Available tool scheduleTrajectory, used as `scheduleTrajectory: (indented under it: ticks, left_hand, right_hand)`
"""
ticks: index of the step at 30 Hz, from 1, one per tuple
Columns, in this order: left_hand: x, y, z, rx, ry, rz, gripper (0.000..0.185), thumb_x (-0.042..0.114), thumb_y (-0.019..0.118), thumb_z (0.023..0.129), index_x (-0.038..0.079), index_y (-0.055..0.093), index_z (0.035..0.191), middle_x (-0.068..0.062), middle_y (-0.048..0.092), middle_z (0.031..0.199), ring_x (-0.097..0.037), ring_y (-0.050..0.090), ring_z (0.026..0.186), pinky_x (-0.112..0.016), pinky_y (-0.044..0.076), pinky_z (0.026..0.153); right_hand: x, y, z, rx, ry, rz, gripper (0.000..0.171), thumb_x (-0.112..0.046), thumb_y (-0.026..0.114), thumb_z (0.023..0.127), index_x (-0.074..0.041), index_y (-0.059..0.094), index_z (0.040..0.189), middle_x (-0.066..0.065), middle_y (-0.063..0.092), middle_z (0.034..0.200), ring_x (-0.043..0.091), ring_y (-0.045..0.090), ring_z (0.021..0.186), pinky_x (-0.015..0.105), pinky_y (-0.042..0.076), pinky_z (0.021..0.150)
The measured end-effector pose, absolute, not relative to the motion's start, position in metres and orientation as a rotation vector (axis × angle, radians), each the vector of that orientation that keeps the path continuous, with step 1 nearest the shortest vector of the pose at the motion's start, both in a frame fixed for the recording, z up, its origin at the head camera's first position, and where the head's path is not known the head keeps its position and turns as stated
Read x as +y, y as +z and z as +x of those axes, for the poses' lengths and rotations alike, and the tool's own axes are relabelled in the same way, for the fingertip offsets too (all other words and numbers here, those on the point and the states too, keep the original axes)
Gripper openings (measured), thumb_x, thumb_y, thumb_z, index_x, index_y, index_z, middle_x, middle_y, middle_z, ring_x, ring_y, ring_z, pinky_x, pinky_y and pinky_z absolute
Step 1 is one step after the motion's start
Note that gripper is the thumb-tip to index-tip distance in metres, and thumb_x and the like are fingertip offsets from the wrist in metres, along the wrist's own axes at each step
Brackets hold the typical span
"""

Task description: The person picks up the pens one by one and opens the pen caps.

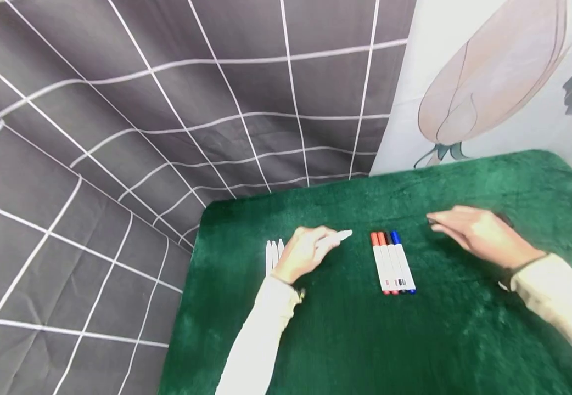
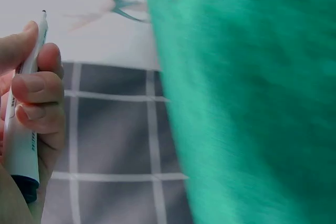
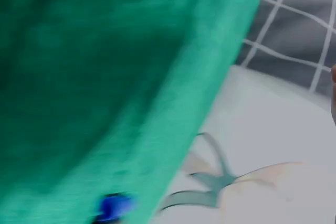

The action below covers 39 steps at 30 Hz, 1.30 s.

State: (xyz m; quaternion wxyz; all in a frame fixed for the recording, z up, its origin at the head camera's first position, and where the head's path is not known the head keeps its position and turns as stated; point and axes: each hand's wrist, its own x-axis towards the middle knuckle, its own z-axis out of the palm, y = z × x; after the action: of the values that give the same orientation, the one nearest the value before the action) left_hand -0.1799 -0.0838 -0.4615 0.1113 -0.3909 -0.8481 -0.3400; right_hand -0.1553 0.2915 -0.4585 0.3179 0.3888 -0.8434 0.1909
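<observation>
The left hand [image 1: 302, 258] curls round a white uncapped marker pen [image 1: 337, 237], tip toward two o'clock. The right hand [image 1: 478, 233] hovers flat, empty, at three o'clock of the capped red, black and blue markers [image 1: 393, 263]. Likely capping follows. Green plush table [image 1: 365, 340]; grey gridded curtain [image 1: 118, 137] behind.

No text can be read: the dark printing on the barrels of the 4 capped markers [image 1: 393, 264] is too small to make out.
</observation>
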Motion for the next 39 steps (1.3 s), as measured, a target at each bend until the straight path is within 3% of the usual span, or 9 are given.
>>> scheduleTrajectory:
  ticks: [3,7,17,24,30,36,39]
  left_hand:
    - [-0.080,-0.450,-0.188,-2.483,-1.003,-1.207,0.016,0.025,0.066,0.098,0.015,0.075,0.107,0.009,0.074,0.091,0.000,0.056,0.070,-0.018,0.047,0.066]
    - [-0.078,-0.450,-0.188,-2.494,-1.021,-1.212,0.014,0.023,0.068,0.097,0.014,0.075,0.104,0.008,0.073,0.088,0.000,0.053,0.066,-0.015,0.044,0.062]
    - [-0.071,-0.462,-0.176,-2.512,-0.986,-1.100,0.014,0.024,0.068,0.097,0.013,0.073,0.104,0.005,0.074,0.091,-0.002,0.061,0.073,-0.017,0.049,0.069]
    - [-0.067,-0.468,-0.171,-2.481,-0.879,-1.000,0.014,0.015,0.068,0.092,0.010,0.071,0.104,0.003,0.064,0.079,-0.010,0.056,0.068,-0.025,0.048,0.066]
    - [-0.067,-0.471,-0.167,-2.483,-0.838,-0.899,0.021,0.010,0.066,0.086,0.009,0.069,0.107,0.001,0.064,0.086,-0.012,0.059,0.075,-0.028,0.049,0.071]
    - [-0.066,-0.477,-0.164,-2.484,-0.830,-0.674,0.021,0.014,0.072,0.084,0.007,0.070,0.103,-0.003,0.065,0.087,-0.017,0.063,0.075,-0.031,0.052,0.069]
    - [-0.069,-0.480,-0.165,-2.482,-0.799,-0.508,0.020,0.015,0.074,0.082,0.007,0.072,0.101,-0.003,0.067,0.083,-0.019,0.066,0.073,-0.033,0.052,0.066]
  right_hand:
    - [0.291,-0.452,-0.161,-2.256,0.484,1.063,0.055,-0.047,0.037,0.107,-0.005,0.073,0.113,0.002,0.070,0.086,0.015,0.065,0.074,0.039,0.054,0.064]
    - [0.286,-0.454,-0.159,-2.257,0.494,1.083,0.057,-0.049,0.037,0.107,-0.005,0.074,0.110,-0.001,0.071,0.086,0.012,0.066,0.074,0.036,0.053,0.064]
    - [0.279,-0.465,-0.153,-2.368,0.530,1.051,0.062,-0.052,0.031,0.107,-0.007,0.074,0.112,-0.001,0.073,0.095,0.011,0.066,0.083,0.036,0.054,0.070]
    - [0.277,-0.469,-0.151,-2.376,0.585,1.042,0.059,-0.053,0.035,0.106,-0.010,0.075,0.114,-0.003,0.073,0.099,0.008,0.066,0.087,0.034,0.052,0.072]
    - [0.279,-0.471,-0.148,-2.378,0.587,1.012,0.058,-0.054,0.037,0.105,-0.010,0.075,0.114,-0.004,0.074,0.099,0.007,0.066,0.086,0.033,0.053,0.071]
    - [0.280,-0.474,-0.147,-2.395,0.605,0.998,0.056,-0.054,0.040,0.104,-0.012,0.075,0.115,-0.005,0.073,0.103,0.007,0.067,0.089,0.024,0.052,0.078]
    - [0.281,-0.474,-0.147,-2.393,0.628,1.009,0.042,-0.045,0.052,0.103,-0.011,0.074,0.116,-0.004,0.073,0.105,0.009,0.067,0.092,0.015,0.046,0.088]
